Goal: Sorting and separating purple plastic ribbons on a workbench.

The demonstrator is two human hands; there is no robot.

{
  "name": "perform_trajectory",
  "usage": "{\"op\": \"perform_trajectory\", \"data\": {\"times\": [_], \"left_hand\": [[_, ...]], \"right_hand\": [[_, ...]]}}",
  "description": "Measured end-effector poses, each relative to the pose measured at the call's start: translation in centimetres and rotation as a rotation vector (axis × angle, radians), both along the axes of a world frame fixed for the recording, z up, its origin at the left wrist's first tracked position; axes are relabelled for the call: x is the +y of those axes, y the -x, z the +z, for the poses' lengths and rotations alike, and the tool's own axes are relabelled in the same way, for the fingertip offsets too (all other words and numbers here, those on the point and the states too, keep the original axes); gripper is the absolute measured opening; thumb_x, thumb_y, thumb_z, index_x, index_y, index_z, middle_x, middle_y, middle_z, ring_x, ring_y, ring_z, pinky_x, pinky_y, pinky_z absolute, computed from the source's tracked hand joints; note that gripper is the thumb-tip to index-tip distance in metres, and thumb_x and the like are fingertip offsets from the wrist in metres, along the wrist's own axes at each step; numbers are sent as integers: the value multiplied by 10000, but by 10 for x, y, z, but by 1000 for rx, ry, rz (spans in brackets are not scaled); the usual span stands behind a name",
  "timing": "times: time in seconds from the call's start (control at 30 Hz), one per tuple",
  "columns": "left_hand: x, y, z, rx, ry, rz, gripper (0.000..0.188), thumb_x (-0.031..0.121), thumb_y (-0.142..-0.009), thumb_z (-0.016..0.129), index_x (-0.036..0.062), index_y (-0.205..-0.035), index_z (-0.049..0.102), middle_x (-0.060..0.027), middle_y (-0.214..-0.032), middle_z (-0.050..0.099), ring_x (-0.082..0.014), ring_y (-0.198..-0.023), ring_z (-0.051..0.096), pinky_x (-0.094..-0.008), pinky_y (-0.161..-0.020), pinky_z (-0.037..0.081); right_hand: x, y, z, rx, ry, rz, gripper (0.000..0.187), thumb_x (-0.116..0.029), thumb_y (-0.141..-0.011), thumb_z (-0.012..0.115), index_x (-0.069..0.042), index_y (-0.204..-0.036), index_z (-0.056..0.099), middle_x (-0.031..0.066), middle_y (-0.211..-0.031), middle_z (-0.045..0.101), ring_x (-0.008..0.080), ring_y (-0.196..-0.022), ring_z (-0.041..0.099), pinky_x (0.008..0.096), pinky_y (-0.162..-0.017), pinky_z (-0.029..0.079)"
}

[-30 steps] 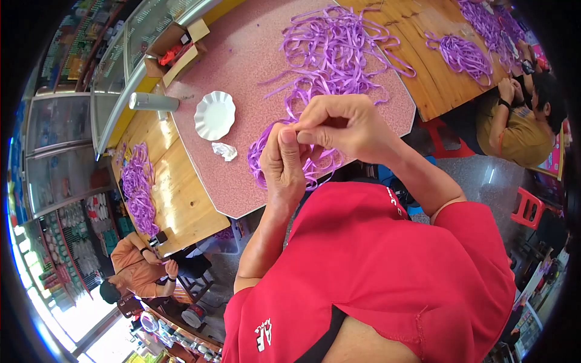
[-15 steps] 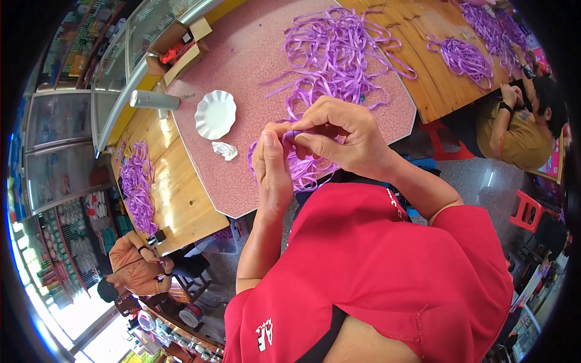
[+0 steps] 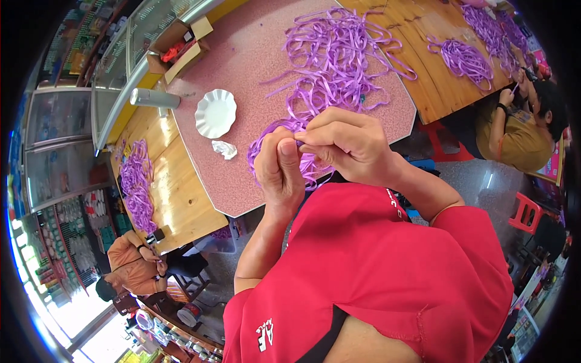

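Above the near edge of the pink table my left hand [image 3: 278, 166] and my right hand [image 3: 348, 142] meet, fingertips pinched together. Both are closed on a purple ribbon [image 3: 261, 148], most of which my fingers hide at the pinch. Loops of it show beyond and below my hands. Farther off, a large loose heap of purple ribbon [image 3: 333, 57] spreads across the table top.
On the pink table [image 3: 254, 42] are a white scalloped dish [image 3: 215, 114], crumpled white tissue [image 3: 224, 149] and a grey cylinder [image 3: 154, 98]. An open cardboard box [image 3: 181, 51] stands beyond. Co-workers sit left and right near wooden tables with more purple ribbon [image 3: 138, 187]. A red stool [image 3: 525, 213] is at right.
My hands have lowered slightly and drawn closer at the fingertips, covering the bit of ribbon that showed between them. The right co-worker's hands have shifted, and ribbon shows there.
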State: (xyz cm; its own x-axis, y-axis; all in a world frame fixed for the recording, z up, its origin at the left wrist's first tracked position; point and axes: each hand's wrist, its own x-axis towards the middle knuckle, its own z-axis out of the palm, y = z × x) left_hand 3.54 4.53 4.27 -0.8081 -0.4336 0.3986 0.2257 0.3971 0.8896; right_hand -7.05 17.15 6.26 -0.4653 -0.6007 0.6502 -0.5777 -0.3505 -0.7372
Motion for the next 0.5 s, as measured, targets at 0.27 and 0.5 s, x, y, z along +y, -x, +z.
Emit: {"op": "perform_trajectory", "data": {"times": [0.27,0.5], "left_hand": [[12,4,11,-78,-244,-20,293,240,-1065,430,34,-878,518,19,-684,443,-67,-593,372,-243,-514,316],[6,13,15,-123,-493,-83,313,273,-1075,401,62,-884,533,52,-697,437,-18,-614,366,-197,-520,303]], "right_hand": [[2,15,5,224,16,-46,191,36,-816,723,10,-998,672,126,-853,660,221,-702,658,306,-573,525],[-4,13,-4,156,-12,-93,206,38,-816,725,17,-1013,669,120,-902,653,215,-732,667,297,-601,546]]}}
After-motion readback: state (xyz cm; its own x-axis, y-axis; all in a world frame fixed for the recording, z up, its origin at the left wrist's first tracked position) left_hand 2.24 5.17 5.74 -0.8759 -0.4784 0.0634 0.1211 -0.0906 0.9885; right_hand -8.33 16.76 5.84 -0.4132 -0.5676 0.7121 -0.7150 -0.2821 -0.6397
